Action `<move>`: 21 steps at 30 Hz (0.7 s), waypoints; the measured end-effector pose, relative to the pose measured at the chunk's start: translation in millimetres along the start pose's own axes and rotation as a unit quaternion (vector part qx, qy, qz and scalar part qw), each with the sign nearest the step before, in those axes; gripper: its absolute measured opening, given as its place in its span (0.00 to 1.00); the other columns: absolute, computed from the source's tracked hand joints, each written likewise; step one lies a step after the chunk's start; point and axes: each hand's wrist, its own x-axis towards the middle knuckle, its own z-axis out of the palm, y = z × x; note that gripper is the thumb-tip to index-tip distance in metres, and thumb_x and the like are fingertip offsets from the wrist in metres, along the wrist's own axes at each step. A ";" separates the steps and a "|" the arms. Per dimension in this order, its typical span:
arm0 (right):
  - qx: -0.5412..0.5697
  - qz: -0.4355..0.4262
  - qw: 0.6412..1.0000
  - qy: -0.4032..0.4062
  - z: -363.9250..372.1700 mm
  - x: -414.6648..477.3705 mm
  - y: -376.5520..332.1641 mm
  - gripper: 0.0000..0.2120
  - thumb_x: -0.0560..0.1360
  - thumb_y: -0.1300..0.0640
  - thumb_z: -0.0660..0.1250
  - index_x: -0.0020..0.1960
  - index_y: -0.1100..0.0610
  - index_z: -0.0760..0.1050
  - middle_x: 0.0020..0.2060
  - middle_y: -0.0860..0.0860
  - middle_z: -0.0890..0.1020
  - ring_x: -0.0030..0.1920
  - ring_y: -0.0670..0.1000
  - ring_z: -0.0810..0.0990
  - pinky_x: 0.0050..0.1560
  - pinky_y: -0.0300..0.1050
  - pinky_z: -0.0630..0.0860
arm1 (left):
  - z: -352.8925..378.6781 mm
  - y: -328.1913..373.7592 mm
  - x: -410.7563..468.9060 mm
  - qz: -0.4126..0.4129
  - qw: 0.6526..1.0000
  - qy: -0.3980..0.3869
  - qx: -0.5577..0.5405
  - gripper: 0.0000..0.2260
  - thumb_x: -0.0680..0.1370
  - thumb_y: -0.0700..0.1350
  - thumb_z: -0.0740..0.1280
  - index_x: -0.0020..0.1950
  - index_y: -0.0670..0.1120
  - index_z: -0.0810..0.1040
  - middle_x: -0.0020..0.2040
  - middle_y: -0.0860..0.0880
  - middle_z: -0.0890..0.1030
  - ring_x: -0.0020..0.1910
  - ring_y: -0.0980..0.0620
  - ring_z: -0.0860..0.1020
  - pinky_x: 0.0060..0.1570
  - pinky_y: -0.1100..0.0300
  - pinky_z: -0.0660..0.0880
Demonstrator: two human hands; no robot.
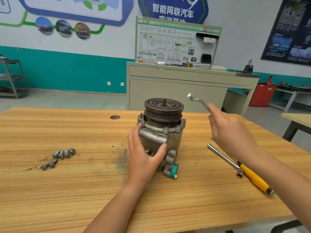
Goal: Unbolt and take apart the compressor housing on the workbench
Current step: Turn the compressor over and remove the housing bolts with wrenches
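A grey metal compressor (165,132) stands upright on the wooden workbench (67,190), its dark grooved pulley on top and a green cap low at its front. My left hand (144,153) grips its housing from the near left side, thumb across the front. My right hand (230,133) is raised to the right of the compressor and holds a blurred silver wrench (198,102) that points up and left, above pulley height. Several removed bolts (58,157) lie on the bench at the left.
A silver L-shaped socket wrench (223,158) and a yellow-handled tool (255,179) lie on the bench under my right forearm. A round hole (115,117) sits near the bench's far edge. Behind stand a beige cabinet (176,91) with a wiring board and a grey shelf (11,78).
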 end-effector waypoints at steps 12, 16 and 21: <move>-0.241 -0.043 0.938 -0.244 -30.4 -8.7 -51.9 0.30 0.75 0.68 0.56 0.74 0.59 0.49 0.30 0.50 0.60 0.30 0.51 0.62 0.23 0.43 0.55 | -0.5 3.5 -1.0 -0.010 1.000 0.006 -0.002 0.34 0.70 0.52 0.73 0.69 0.59 0.56 0.65 0.59 0.63 0.66 0.62 0.62 0.68 0.44 0.64; -0.250 -0.054 0.934 -0.248 -25.2 -4.8 -52.6 0.31 0.75 0.68 0.56 0.74 0.62 0.48 0.29 0.51 0.61 0.28 0.51 0.63 0.22 0.43 0.57 | -0.3 3.3 -1.0 -0.011 1.000 0.004 -0.001 0.35 0.71 0.49 0.75 0.69 0.59 0.56 0.65 0.58 0.63 0.68 0.59 0.62 0.68 0.43 0.64; -0.271 -0.152 0.922 -0.232 -23.5 18.7 -9.2 0.22 0.78 0.62 0.56 0.70 0.53 0.55 0.31 0.47 0.68 0.29 0.47 0.67 0.25 0.38 0.62 | -1.4 3.0 -0.5 -0.014 1.000 0.000 0.002 0.35 0.70 0.50 0.74 0.69 0.59 0.55 0.65 0.59 0.63 0.68 0.59 0.62 0.68 0.44 0.65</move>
